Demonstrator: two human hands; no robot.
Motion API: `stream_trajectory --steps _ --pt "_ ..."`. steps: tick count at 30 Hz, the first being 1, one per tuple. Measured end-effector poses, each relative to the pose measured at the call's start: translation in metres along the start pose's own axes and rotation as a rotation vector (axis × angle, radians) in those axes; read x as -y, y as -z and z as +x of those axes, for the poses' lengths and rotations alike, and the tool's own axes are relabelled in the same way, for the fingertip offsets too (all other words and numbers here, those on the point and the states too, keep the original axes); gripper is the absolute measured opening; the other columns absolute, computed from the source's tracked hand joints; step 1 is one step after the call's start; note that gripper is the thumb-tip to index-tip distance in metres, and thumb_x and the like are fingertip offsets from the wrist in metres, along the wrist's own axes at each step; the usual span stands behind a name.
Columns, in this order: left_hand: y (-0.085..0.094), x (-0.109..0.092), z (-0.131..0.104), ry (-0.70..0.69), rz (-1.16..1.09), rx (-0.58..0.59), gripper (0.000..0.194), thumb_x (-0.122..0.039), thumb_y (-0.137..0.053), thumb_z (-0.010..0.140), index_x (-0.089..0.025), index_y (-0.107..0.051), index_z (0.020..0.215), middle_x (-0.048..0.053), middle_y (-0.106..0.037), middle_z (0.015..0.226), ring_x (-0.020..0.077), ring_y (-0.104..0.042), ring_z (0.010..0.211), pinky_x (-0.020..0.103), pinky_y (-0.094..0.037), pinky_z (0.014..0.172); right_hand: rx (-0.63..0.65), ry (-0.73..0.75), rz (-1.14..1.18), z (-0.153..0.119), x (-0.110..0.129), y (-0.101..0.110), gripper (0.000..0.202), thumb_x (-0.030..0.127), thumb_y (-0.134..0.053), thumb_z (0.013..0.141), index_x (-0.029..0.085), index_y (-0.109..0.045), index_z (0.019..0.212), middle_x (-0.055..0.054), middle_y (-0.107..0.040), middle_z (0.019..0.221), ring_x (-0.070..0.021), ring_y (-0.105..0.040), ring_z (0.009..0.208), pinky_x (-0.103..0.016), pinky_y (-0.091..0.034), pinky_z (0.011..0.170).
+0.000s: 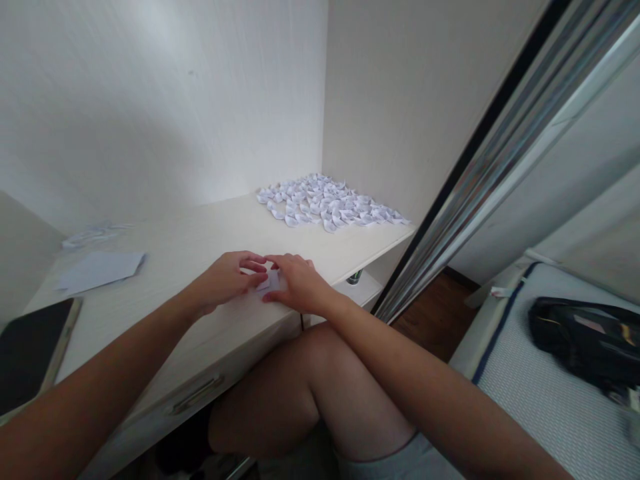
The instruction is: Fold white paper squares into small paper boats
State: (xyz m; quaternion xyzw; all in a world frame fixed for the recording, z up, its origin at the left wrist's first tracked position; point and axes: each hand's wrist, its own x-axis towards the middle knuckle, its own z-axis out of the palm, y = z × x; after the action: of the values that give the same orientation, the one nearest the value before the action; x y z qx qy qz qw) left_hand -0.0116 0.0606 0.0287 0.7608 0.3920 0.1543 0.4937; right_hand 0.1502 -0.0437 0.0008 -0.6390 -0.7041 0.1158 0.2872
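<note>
Two hands meet near the front edge of the desk (190,237), as I view them from the head camera. The left hand (235,277) and the right hand (295,283) are together at the fingertips, the slip (267,283) lying between them above the desktop; I cannot tell how firmly either grips it. Beyond them, in the desk's far corner, spreads a pile (330,203) of folded white pieces. To the left I note a paper stack (103,268), strips (95,235) behind it, and a dark tablet (35,350) nearer me. At right, a black bag (587,343) rests on a mattress (545,393).
</note>
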Motion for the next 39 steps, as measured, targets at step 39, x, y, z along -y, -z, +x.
stream_trajectory --steps 39 --pt "-0.024 0.01 -0.001 -0.36 -0.289 -0.316 0.055 -0.046 -0.085 0.075 -0.014 -0.07 0.118 0.007 -0.078 0.086 0.0263 -0.078 0.075 0.036 -0.066 0.071 -0.401 -0.019 0.737 0.024 -0.02 -0.006 0.029 0.022 -0.074 0.079 0.021 -0.075 0.107 -0.003 -0.069 0.092 -0.0129 -0.06 0.072 -0.026 -0.051 0.068"
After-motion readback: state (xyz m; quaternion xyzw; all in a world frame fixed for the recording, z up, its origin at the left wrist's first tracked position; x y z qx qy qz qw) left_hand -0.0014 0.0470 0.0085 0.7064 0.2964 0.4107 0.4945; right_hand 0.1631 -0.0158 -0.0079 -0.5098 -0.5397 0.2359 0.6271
